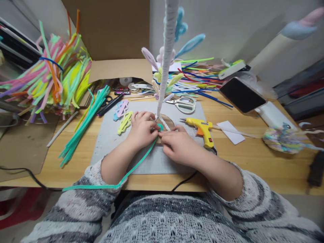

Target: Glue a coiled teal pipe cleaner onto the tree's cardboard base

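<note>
My left hand [142, 130] and my right hand [177, 143] meet on a grey mat [108, 141], fingers closed on a teal pipe cleaner [134, 167]. Its coiled end sits between my fingertips at the foot of a tall white pipe-cleaner stem [167, 50]. The stem rises from a round brown base [169, 122] and carries pastel loops near its top. The pipe cleaner's long tail runs down to the left, over the desk edge and across my left sleeve.
A yellow glue gun [202, 130] lies right of my hands, scissors [184, 104] behind it. Teal pipe cleaners [83, 126] lie at left, a mixed heap [50, 81] beyond. A phone [241, 94] leans at right. Cardboard box [118, 69] at back.
</note>
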`<action>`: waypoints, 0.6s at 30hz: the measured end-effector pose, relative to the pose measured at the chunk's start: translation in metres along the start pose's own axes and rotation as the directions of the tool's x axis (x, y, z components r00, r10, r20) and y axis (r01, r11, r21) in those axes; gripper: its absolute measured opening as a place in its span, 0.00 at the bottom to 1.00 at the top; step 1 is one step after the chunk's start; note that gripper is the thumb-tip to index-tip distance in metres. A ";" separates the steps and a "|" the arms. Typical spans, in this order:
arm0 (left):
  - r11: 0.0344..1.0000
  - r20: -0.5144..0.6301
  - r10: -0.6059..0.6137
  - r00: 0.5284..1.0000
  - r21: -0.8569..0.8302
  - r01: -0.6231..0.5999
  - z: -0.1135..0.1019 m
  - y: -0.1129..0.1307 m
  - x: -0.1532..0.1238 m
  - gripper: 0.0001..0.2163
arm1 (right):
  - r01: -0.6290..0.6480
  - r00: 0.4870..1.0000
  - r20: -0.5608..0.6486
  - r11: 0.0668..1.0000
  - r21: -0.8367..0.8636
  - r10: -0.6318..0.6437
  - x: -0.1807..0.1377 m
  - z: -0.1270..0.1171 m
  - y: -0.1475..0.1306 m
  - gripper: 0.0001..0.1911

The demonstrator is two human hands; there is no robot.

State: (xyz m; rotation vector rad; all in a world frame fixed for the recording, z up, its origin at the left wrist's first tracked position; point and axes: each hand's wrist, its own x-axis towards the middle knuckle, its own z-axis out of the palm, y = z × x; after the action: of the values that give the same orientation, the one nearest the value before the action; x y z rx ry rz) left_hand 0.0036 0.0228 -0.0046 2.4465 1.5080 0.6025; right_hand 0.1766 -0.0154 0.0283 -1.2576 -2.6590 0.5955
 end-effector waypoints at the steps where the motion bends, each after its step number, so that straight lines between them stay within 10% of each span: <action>1: 1.000 -0.004 -0.002 1.000 0.008 0.002 0.000 0.001 0.001 0.04 | -0.013 1.000 -0.004 1.000 0.001 0.013 0.000 -0.001 0.000 0.08; 18: 0.996 -0.098 -0.064 0.993 0.059 0.070 0.009 0.013 0.000 0.03 | -0.124 0.988 -0.102 0.986 -0.115 0.112 -0.004 -0.001 0.003 0.09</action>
State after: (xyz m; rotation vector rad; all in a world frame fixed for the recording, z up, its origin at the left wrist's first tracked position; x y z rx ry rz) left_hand 0.0187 0.0175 -0.0079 2.4326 1.6628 0.6791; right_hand 0.1813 -0.0162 0.0279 -1.4460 -2.5905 0.3833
